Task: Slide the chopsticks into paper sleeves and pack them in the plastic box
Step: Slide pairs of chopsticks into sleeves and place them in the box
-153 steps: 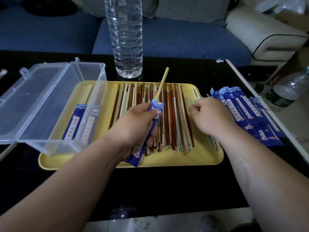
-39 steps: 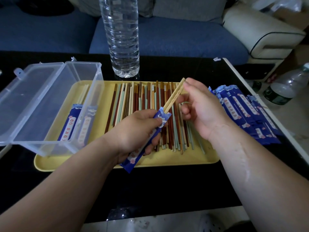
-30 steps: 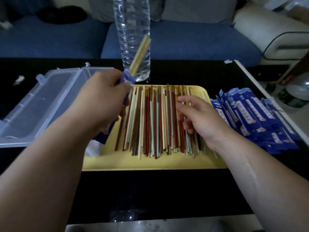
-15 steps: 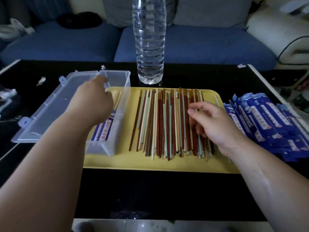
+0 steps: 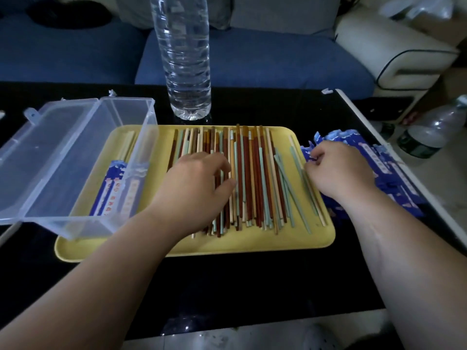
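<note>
**Both hands down among the chopsticks and sleeves**

My left hand (image 5: 192,188) lies on the loose chopsticks (image 5: 252,178) at the centre of the frame. Its fingers (image 5: 217,160) are relaxed and slightly spread, touching the sticks and holding nothing. The chopsticks, brown, pale green and cream, lie side by side on a yellow tray (image 5: 227,245), running from the near rim toward the far one. A few green ones at the right are splayed at a slant.

My right hand (image 5: 338,170) is at the right edge of the tray. Its fingers (image 5: 316,165) are curled narrow on the left edge of the pile of blue paper sleeves (image 5: 394,173), and a blue end shows between thumb and forefinger. The pile lies on the black counter (image 5: 227,286), just beside the tray.

At the left of the frame, the clear plastic box (image 5: 75,223) stands partly on the tray with its lid (image 5: 38,147) swung open to the left. Sleeved chopsticks (image 5: 113,190) lie inside, along its right wall, their bare ends pointing away from me.

A clear water bottle (image 5: 185,59) stands upright on the counter beyond the tray, and behind it is a blue sofa (image 5: 252,61).
</note>
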